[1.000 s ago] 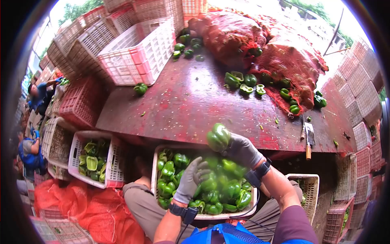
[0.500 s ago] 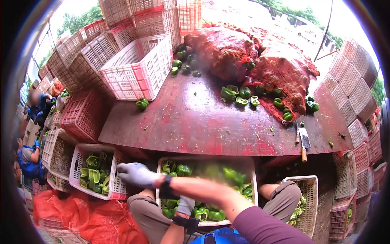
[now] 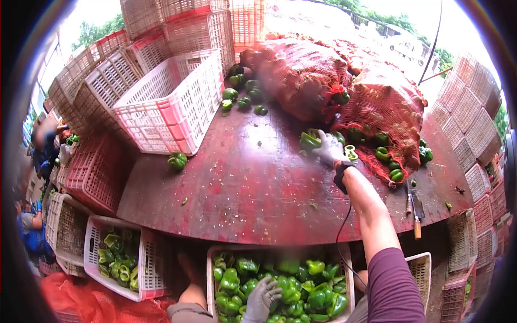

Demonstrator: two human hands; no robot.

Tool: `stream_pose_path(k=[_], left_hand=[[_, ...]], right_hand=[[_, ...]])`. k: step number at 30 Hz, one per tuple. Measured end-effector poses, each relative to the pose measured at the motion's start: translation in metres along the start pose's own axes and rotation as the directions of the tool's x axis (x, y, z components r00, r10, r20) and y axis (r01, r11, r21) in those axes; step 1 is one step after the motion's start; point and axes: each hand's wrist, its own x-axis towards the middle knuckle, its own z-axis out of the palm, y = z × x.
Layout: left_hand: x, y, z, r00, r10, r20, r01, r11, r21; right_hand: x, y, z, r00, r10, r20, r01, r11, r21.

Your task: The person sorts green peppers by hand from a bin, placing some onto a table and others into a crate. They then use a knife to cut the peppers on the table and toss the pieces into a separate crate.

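Observation:
My right hand (image 3: 327,149), in a grey-white glove, reaches across the table. Its fingers are apart at the edge of a cut green bell pepper (image 3: 309,141); whether they press on it is hard to see. Just right of the hand lies a pale-edged cut pepper piece (image 3: 350,153). My left hand (image 3: 262,299), gloved too, is open above a crate (image 3: 210,285) between my legs, its fingers slightly curled and holding nothing. Green peppers (image 3: 291,289) fill that crate, many of them whole-looking. A second crate (image 3: 141,264) on the left holds cut pepper pieces (image 3: 119,257).
Red mesh sacks (image 3: 301,75) of peppers lie on the table (image 3: 231,199). A cleaver-like knife (image 3: 417,220) rests near its right edge. An upright white crate (image 3: 183,102) stands at the left, before stacked crates (image 3: 196,37). Red netting (image 3: 97,301) lies lower left. Other people (image 3: 33,231) are at far left.
My right hand has swung from the left crate to the peppers on the table. My left hand stays over the middle crate, now with its fingers showing. The camera view has shifted.

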Motion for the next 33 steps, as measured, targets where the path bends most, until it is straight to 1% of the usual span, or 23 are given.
stream_pose_path(k=[1, 2, 3, 5, 6, 7, 9, 11, 13, 14, 15, 17, 19, 21, 23, 25, 28, 31, 33], left_hand=[[-0.012, 0.004, 0.015, 0.997, 0.034, 0.068, -0.035, 0.999, 0.011], [-0.012, 0.004, 0.019, 0.998, 0.018, 0.052, -0.018, 1.0, -0.007], [-0.009, 0.004, 0.019, 0.999, -0.001, 0.039, 0.002, 1.0, -0.02], [-0.003, 0.001, 0.019, 0.999, -0.017, 0.036, 0.018, 1.0, 0.0], [-0.001, 0.0, 0.02, 0.999, -0.028, 0.039, 0.027, 1.0, 0.005], [0.0, 0.0, 0.023, 0.999, -0.034, 0.026, 0.034, 0.999, 0.011], [-0.001, 0.002, 0.03, 0.999, -0.043, 0.009, 0.043, 0.999, 0.022], [-0.003, 0.003, 0.032, 0.998, -0.023, 0.05, 0.019, 0.996, 0.09], [-0.01, 0.011, 0.041, 0.998, 0.008, 0.068, -0.021, 0.983, 0.18], [-0.011, 0.012, 0.039, 0.998, -0.022, 0.061, 0.014, 0.991, 0.13], [-0.01, 0.015, 0.038, 0.998, -0.021, 0.057, 0.01, 0.985, 0.171], [-0.014, 0.017, 0.045, 0.998, -0.053, 0.027, 0.049, 0.989, 0.142], [-0.014, 0.016, 0.045, 0.995, -0.034, 0.093, 0.025, 0.995, 0.098], [-0.002, 0.005, 0.031, 0.986, 0.001, 0.169, 0.003, 1.0, -0.024], [0.001, 0.005, 0.034, 0.988, 0.035, 0.153, -0.031, 0.999, -0.026], [0.002, 0.016, 0.051, 0.997, -0.061, 0.055, 0.068, 0.989, -0.135], [0.029, 0.01, 0.045, 0.997, -0.022, 0.075, 0.037, 0.978, -0.205], [0.022, 0.015, 0.054, 0.997, 0.026, 0.078, -0.012, 0.982, -0.186], [0.015, 0.018, 0.057, 0.992, 0.096, 0.078, -0.083, 0.983, -0.163]], right_hand=[[0.013, 0.006, 0.004, 1.0, -0.017, -0.014, 0.016, 0.998, -0.054], [0.029, 0.012, 0.005, 0.996, -0.019, 0.09, 0.025, 0.997, -0.075], [0.038, 0.013, 0.008, 0.98, -0.029, 0.195, 0.038, 0.998, -0.041], [0.043, 0.002, 0.014, 0.965, -0.004, 0.264, 0.036, 0.992, -0.118], [0.039, -0.007, 0.01, 0.97, 0.016, 0.241, 0.012, 0.994, -0.113], [0.028, -0.019, -0.007, 0.96, 0.013, 0.28, 0.004, 0.998, -0.057], [0.018, -0.024, 0.001, 0.962, -0.075, 0.264, 0.126, 0.975, -0.184], [-0.025, -0.026, 0.005, 0.954, -0.276, 0.12, 0.29, 0.949, -0.124], [-0.07, -0.022, 0.02, 0.896, -0.441, 0.052, 0.444, 0.892, -0.084], [-0.096, -0.024, 0.014, 0.889, -0.443, 0.12, 0.449, 0.893, -0.026], [-0.12, -0.029, 0.004, 0.866, -0.461, 0.192, 0.464, 0.885, 0.036], [-0.161, -0.04, -0.013, 0.858, -0.409, 0.312, 0.396, 0.912, 0.107], [-0.193, -0.052, -0.024, 0.852, -0.44, 0.282, 0.391, 0.895, 0.216], [-0.214, -0.059, -0.025, 0.806, -0.583, 0.099, 0.53, 0.787, 0.316], [-0.226, -0.071, -0.027, 0.837, -0.505, 0.212, 0.449, 0.854, 0.262], [-0.232, -0.067, -0.009, 0.823, -0.542, 0.172, 0.51, 0.837, 0.199], [-0.238, -0.064, 0.005, 0.817, -0.576, 0.041, 0.563, 0.81, 0.163], [-0.252, -0.074, 0.002, 0.83, -0.556, 0.045, 0.541, 0.822, 0.181], [-0.265, -0.079, 0.001, 0.849, -0.528, -0.04, 0.521, 0.82, 0.235]])
